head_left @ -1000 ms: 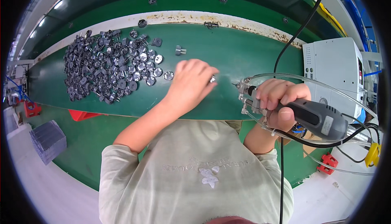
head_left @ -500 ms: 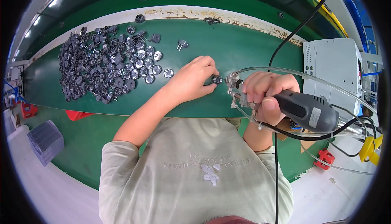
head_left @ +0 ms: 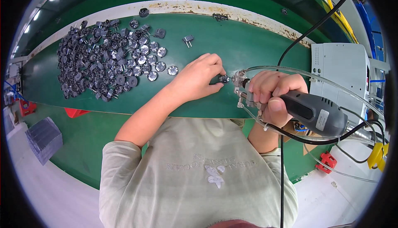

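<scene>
Thumb and forefinger of the left hand (head_left: 199,78) are clamping on a small part (head_left: 224,79), which is sitting low over the table (head_left: 248,41) between the two hands; whether it is touching the surface, I cannot tell. The right hand's (head_left: 273,93) fingers are wrapping round a dark grey tool (head_left: 311,110), its metal head (head_left: 239,81) pointing left and ending right beside the part; contact there is too small to make out. A clear hose (head_left: 360,98) is curving off the head toward the right. Left of the hands, a broad pile (head_left: 103,60) of similar parts is covering the table, while one loose part (head_left: 188,39) is lying beyond the left hand, its prongs pointing toward the person. A pale machine (head_left: 338,66) is standing at the right, and a black cable (head_left: 282,178) is hanging in front of the shirt (head_left: 195,166).
</scene>
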Demonstrator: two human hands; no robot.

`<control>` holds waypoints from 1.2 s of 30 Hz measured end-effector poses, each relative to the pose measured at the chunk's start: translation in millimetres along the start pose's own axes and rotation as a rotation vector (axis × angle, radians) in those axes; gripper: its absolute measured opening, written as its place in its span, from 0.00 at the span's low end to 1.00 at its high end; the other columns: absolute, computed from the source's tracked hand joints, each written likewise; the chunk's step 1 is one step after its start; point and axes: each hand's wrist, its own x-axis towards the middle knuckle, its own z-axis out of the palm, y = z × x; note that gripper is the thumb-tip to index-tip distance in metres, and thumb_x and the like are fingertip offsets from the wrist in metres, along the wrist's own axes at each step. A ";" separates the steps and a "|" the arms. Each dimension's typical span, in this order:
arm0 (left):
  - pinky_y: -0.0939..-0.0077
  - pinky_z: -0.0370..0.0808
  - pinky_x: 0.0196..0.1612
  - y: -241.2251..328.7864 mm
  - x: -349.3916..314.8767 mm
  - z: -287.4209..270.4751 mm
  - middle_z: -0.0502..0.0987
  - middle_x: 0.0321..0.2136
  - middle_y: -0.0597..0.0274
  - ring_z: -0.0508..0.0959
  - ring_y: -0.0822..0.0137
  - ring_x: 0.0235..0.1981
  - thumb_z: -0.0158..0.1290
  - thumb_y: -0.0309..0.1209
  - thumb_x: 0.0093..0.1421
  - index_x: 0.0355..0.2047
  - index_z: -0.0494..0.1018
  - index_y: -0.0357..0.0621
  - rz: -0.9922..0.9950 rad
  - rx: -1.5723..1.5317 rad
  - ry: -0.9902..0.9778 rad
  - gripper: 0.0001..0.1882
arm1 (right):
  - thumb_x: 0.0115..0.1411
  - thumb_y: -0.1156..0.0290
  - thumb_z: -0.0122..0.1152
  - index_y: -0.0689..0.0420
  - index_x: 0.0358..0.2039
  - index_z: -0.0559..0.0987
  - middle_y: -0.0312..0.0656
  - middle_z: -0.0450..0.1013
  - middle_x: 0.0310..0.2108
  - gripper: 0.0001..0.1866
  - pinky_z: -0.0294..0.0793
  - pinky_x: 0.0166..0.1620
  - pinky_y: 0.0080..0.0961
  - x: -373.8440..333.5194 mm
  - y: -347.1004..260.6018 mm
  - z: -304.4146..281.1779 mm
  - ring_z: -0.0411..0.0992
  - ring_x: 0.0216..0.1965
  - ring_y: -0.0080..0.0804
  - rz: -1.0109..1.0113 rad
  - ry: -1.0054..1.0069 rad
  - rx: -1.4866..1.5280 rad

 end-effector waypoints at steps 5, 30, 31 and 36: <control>0.60 0.77 0.50 0.1 -0.2 1.4 0.74 0.41 0.59 0.77 0.54 0.47 0.68 0.27 0.50 0.39 0.79 0.41 0.036 -0.020 0.061 0.16 | 0.63 0.61 0.71 0.55 0.36 0.68 0.40 0.70 0.20 0.18 0.78 0.32 0.38 0.1 -2.0 -0.2 0.71 0.20 0.33 -0.004 -0.011 -0.003; 0.50 0.73 0.58 -105.9 145.0 -93.6 0.74 0.54 0.50 0.73 0.44 0.57 0.61 0.36 0.59 0.59 0.77 0.51 -0.221 0.618 0.543 0.26 | 0.54 0.77 0.76 0.57 0.33 0.70 0.40 0.73 0.21 0.18 0.78 0.32 0.33 -2.4 -13.7 -17.2 0.70 0.21 0.31 -0.122 0.105 0.076; 0.52 0.74 0.56 -130.4 145.3 -101.8 0.75 0.52 0.49 0.74 0.46 0.55 0.61 0.35 0.60 0.57 0.77 0.49 -0.248 0.617 0.475 0.24 | 0.53 0.77 0.76 0.57 0.34 0.70 0.40 0.73 0.21 0.19 0.77 0.32 0.32 -0.6 -15.1 -16.5 0.70 0.22 0.31 -0.113 0.080 0.078; 0.60 0.77 0.50 -133.4 136.6 -121.3 0.77 0.42 0.49 0.81 0.51 0.42 0.58 0.30 0.64 0.48 0.80 0.41 -0.184 0.497 0.383 0.13 | 0.51 0.83 0.75 0.58 0.36 0.71 0.41 0.73 0.22 0.19 0.75 0.33 0.32 -11.4 -21.8 -16.5 0.71 0.24 0.32 -0.025 0.141 0.036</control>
